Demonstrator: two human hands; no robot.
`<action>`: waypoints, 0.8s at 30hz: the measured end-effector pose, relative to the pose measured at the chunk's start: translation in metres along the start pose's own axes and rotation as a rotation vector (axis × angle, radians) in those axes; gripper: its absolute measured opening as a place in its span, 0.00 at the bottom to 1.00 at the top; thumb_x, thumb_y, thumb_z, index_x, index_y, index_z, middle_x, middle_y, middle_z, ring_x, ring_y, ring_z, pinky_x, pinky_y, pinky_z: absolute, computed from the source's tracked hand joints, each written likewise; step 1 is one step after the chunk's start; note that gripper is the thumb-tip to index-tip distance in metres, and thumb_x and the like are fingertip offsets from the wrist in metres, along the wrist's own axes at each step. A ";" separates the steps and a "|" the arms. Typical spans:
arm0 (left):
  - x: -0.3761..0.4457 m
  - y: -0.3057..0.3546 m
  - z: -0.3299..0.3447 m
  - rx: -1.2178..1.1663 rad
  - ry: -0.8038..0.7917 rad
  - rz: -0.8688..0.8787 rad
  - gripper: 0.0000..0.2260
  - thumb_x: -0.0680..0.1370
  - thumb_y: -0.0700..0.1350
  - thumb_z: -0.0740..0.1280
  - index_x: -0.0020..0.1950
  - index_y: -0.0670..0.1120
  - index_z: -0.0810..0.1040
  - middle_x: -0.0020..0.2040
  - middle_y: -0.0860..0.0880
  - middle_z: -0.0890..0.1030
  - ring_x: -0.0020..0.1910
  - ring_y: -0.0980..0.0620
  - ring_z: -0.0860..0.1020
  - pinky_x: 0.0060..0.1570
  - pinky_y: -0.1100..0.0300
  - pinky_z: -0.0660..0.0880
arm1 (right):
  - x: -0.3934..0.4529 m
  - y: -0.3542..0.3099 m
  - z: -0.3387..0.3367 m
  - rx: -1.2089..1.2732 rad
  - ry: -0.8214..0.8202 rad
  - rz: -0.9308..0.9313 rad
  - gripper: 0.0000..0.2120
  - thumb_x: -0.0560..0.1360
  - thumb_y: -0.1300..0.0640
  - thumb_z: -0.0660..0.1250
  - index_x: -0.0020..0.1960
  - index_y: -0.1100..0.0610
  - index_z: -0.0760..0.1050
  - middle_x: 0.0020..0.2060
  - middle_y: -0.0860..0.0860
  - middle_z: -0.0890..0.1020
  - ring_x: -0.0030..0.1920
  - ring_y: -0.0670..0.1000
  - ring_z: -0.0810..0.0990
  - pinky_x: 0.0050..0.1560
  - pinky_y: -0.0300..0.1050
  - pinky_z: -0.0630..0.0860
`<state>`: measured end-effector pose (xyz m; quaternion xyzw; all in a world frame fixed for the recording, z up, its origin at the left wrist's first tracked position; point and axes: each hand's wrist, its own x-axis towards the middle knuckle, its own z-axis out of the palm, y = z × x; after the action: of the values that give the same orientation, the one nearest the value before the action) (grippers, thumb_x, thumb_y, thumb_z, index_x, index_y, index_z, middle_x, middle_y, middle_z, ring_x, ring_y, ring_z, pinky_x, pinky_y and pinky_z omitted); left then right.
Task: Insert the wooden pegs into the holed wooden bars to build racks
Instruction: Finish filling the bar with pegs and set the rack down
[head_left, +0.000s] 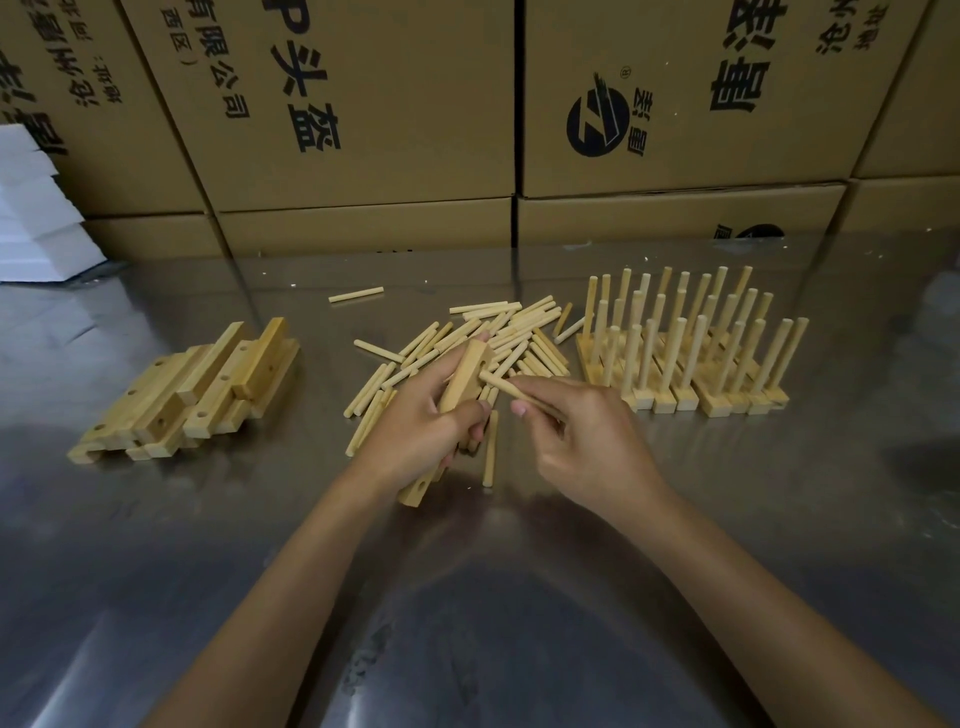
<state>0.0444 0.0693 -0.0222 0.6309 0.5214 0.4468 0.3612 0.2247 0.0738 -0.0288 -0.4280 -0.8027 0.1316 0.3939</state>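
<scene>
My left hand (423, 421) grips a holed wooden bar (466, 375) that runs tilted from its far end near the peg pile down to a near end (415, 491) with a hole showing below my palm. My right hand (582, 434) pinches a wooden peg (501, 383) whose tip touches the bar's side near a hole. Behind the hands lies a loose pile of pegs (519, 332). A stack of empty holed bars (208, 387) sits at the left. Several finished racks (691, 343) with upright pegs stand at the right.
The work surface is a shiny metal table (467, 597). Printed cardboard boxes (675, 104) form a wall along its far edge. White foam blocks (36, 218) are stacked at the far left. A single peg (356, 294) lies apart behind the pile.
</scene>
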 end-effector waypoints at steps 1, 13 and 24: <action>0.000 -0.001 0.000 0.010 -0.011 0.010 0.29 0.79 0.36 0.65 0.72 0.65 0.71 0.33 0.47 0.78 0.26 0.58 0.73 0.25 0.60 0.70 | 0.000 0.000 0.000 -0.011 0.008 0.001 0.08 0.79 0.56 0.63 0.53 0.51 0.80 0.37 0.47 0.80 0.36 0.47 0.76 0.34 0.48 0.74; 0.000 -0.007 -0.001 0.108 -0.064 0.083 0.29 0.79 0.34 0.65 0.76 0.60 0.68 0.36 0.64 0.81 0.32 0.58 0.74 0.33 0.71 0.71 | 0.000 0.002 0.000 0.070 -0.069 0.111 0.08 0.81 0.54 0.62 0.49 0.49 0.80 0.34 0.48 0.81 0.36 0.47 0.77 0.34 0.45 0.69; -0.001 -0.008 -0.004 -0.003 -0.139 0.024 0.29 0.79 0.37 0.65 0.73 0.66 0.69 0.33 0.52 0.76 0.28 0.56 0.71 0.24 0.63 0.69 | 0.004 0.001 -0.006 0.671 -0.235 0.452 0.16 0.83 0.53 0.60 0.47 0.53 0.85 0.25 0.47 0.65 0.23 0.42 0.62 0.26 0.29 0.62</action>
<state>0.0377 0.0701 -0.0279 0.6663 0.4867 0.4069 0.3919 0.2283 0.0768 -0.0231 -0.4234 -0.6407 0.5170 0.3782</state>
